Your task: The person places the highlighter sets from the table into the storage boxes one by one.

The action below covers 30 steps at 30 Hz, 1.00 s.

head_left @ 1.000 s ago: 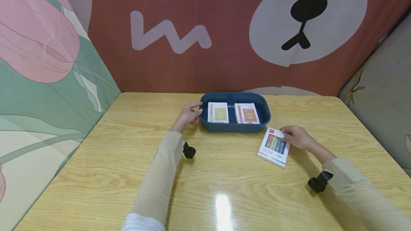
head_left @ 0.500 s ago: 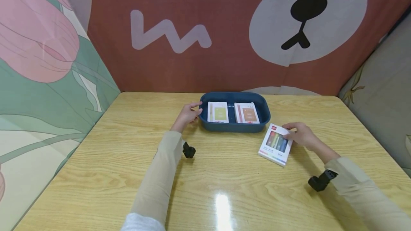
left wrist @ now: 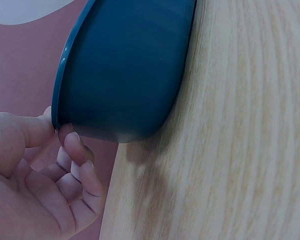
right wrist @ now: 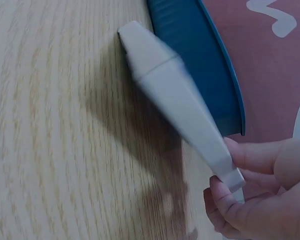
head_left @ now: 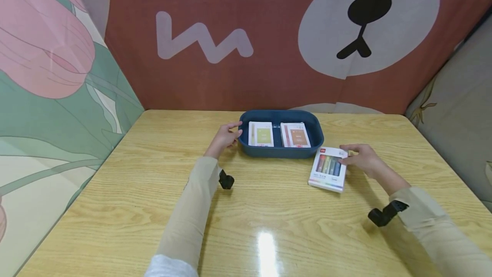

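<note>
At the left end of the dark blue plastic bin (head_left: 282, 153), my left hand (head_left: 224, 138) pinches the rim between thumb and fingers, as the left wrist view shows on the bin wall (left wrist: 124, 65). My right hand (head_left: 363, 160) holds a white crayon box (head_left: 324, 182) by its right edge, just in front of the bin's right corner. Coloured sticks show through the box's window. In the right wrist view the box (right wrist: 182, 107) is seen edge-on, tilted, with a shadow on the table beneath it. Thumb and fingers grip its near end.
Inside the bin lie two white boxes, one with a yellow-green panel (head_left: 264, 136) and one with an orange panel (head_left: 298, 137). The wooden table (head_left: 269, 208) ends at a printed cloth backdrop (head_left: 230, 84). Each wrist wears a black camera mount (head_left: 226, 179).
My right hand has moved slightly up and to the right. The crayon box has risen towards the bin and turned straighter. My left hand and the bin stay in place.
</note>
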### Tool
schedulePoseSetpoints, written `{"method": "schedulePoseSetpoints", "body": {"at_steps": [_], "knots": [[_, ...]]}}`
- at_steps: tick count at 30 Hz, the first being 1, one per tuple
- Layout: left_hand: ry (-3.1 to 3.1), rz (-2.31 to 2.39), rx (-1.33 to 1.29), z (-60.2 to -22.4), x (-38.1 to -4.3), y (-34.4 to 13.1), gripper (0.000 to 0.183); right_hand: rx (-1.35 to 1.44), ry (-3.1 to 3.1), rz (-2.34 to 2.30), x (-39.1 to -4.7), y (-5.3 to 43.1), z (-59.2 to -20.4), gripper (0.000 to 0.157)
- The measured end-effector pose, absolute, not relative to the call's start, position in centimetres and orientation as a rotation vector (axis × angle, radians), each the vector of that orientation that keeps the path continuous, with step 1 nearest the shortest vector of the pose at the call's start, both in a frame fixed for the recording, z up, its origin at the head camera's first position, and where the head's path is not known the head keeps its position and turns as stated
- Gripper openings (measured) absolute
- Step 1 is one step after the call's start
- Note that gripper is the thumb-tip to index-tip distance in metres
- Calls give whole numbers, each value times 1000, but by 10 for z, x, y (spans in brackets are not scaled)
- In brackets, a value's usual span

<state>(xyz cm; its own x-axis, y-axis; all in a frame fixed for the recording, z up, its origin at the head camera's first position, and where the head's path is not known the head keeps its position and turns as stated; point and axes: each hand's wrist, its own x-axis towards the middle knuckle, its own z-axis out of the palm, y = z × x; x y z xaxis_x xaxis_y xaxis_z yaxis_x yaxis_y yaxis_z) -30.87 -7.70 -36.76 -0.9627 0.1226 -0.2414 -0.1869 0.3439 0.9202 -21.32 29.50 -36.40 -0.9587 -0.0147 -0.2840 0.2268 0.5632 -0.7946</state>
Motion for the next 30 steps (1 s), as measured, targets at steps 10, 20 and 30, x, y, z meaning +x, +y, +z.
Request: {"method": "schedulePoseSetpoints", "body": {"at_steps": [10, 20, 30], "knots": [[2331, 1677, -54, -366, -307, -76, 40, 149, 2488, -1426, -212, 294, -369, 73], [2310, 1698, -57, -366, -307, -76, 40, 242, 2377, -1576, -210, 296, -366, 69], [2327, 1690, -46, -367, -307, -77, 39, 373, 2470, -1622, -209, 303, -372, 62]]}}
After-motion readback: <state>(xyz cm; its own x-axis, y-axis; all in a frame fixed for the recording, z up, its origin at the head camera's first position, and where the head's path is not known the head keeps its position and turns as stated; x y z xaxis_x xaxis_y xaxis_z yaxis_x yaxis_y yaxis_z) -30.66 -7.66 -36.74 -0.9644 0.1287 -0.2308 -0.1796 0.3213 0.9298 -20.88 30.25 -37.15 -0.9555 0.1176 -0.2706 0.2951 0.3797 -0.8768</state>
